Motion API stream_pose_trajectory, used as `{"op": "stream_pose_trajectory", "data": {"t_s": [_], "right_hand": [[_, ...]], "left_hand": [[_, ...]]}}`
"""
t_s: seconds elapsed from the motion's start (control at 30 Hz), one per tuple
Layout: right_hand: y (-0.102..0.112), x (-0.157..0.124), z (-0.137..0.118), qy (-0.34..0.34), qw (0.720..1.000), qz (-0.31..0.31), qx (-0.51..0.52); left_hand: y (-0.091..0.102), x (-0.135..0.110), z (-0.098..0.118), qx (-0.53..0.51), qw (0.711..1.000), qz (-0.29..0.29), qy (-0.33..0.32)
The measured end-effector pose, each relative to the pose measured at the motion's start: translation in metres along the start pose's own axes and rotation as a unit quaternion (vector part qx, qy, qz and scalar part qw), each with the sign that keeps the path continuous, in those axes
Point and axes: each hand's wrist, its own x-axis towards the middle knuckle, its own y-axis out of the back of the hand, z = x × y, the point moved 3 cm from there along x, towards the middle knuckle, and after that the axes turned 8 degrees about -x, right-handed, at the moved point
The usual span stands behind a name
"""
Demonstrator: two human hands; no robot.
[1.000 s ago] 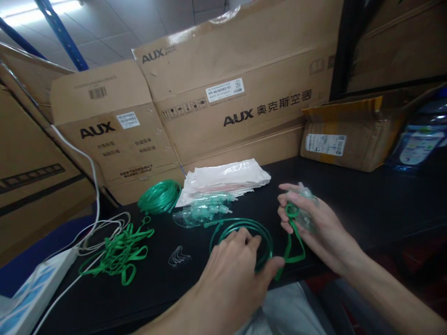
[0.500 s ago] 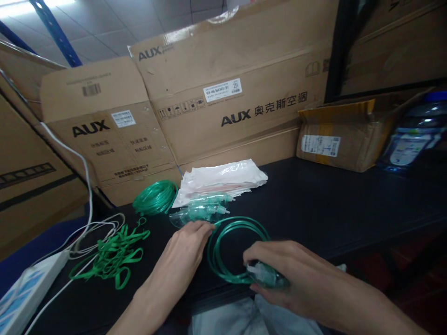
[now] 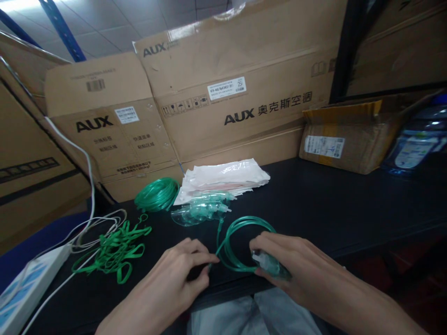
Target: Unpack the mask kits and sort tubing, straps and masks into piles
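A coil of green tubing (image 3: 240, 232) lies on the black table (image 3: 331, 204) near its front edge. My left hand (image 3: 178, 274) is closed in a pinch on the coil's left side, near the tube's end. My right hand (image 3: 293, 267) is wrapped round a clear green mask (image 3: 268, 265) at the coil's right side. Behind the coil rest several more clear masks (image 3: 202, 211) and a stack of white plastic bags (image 3: 223, 179).
A second green tubing coil (image 3: 157, 194) sits at the back left, with a heap of green elastic straps (image 3: 115, 251) beside it. White cables and a power strip (image 3: 24, 288) run off the left. Cardboard boxes (image 3: 237, 93) wall the back; a smaller box (image 3: 345, 135) and a water jug (image 3: 415, 139) stand right.
My left hand came back from the masks toward the front edge and pinched the tube. My right hand stayed low on the mask beside the coil. The coil shifted slightly.
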Motion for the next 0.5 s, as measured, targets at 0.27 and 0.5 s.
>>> {"op": "stream_pose_trajectory", "data": {"t_s": [0.27, 0.5], "right_hand": [[0.002, 0.0, 0.004, 0.023, 0.999, -0.022, 0.015], [0.009, -0.001, 0.0, 0.02, 1.0, 0.006, 0.004]], "left_hand": [[-0.007, -0.001, 0.0, -0.045, 0.996, -0.011, -0.073], [-0.02, 0.008, 0.017, -0.009, 0.995, 0.032, -0.09]]}}
